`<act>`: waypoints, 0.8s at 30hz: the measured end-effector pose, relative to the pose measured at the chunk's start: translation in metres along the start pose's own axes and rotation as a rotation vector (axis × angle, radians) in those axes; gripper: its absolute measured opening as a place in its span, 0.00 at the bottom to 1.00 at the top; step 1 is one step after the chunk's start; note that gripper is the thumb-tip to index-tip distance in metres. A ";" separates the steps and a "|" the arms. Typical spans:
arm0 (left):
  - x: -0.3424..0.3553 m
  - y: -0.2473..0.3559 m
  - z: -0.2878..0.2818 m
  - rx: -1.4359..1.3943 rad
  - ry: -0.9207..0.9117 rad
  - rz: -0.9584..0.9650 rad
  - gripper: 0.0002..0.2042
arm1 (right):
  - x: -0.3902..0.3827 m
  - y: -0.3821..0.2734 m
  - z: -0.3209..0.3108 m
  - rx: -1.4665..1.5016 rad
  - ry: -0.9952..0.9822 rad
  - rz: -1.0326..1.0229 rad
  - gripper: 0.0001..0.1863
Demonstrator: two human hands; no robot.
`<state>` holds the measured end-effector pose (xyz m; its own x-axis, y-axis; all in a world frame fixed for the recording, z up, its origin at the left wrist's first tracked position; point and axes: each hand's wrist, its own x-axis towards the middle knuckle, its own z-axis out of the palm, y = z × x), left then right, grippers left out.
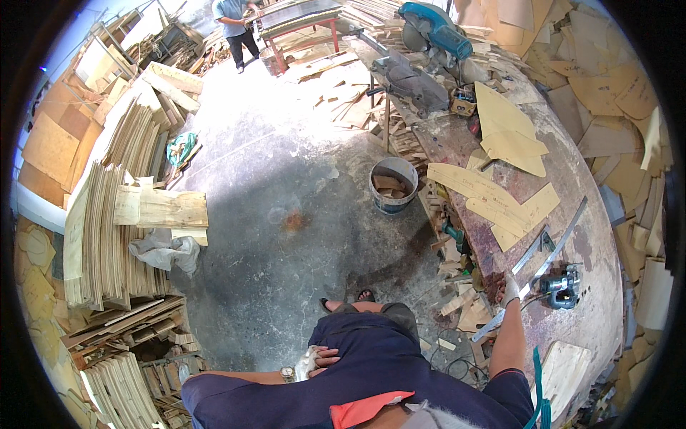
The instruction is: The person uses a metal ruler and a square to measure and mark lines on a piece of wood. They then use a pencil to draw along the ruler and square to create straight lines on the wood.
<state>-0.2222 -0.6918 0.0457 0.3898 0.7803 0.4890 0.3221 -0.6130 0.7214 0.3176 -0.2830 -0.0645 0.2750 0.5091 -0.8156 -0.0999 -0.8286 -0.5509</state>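
My left hand [319, 362], in a white glove with bare fingertips, rests against the front of my dark blue shirt. Its fingers are stretched out, a little apart, and hold nothing. My right hand [511, 290], also in a pale glove, is down at the near edge of the workbench [564, 332], beside a long metal ruler [569, 236] that runs past it at a slant. Its fingers are mostly hidden, so whether they grip the ruler is unclear. A metal square [533, 248] lies just beyond it. Right of the hand stands a dark blue-green power tool [562, 287].
Wooden templates [518, 204] and a blue cut-off saw [434, 32] occupy the bench's far part. A bucket of offcuts [393, 186] stands on the floor. Board stacks [107, 243] and a whitish sack [168, 252] are at left. Another person [236, 28] stands at a far table [300, 18].
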 end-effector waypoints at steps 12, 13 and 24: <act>0.012 0.014 -0.008 -0.317 -0.062 -0.444 0.21 | -0.002 0.000 -0.001 -0.005 -0.018 0.001 0.26; 0.020 0.033 -0.018 -0.542 -0.136 -0.893 0.21 | 0.000 0.001 -0.001 -0.015 -0.021 -0.002 0.27; -0.026 -0.008 0.005 0.017 0.019 0.015 0.21 | 0.005 0.004 0.002 -0.046 -0.003 -0.022 0.27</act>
<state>-0.2309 -0.7083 0.0248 0.3784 0.7732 0.5090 0.3315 -0.6265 0.7054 0.3169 -0.2831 -0.0709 0.2734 0.5278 -0.8041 -0.0502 -0.8270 -0.5599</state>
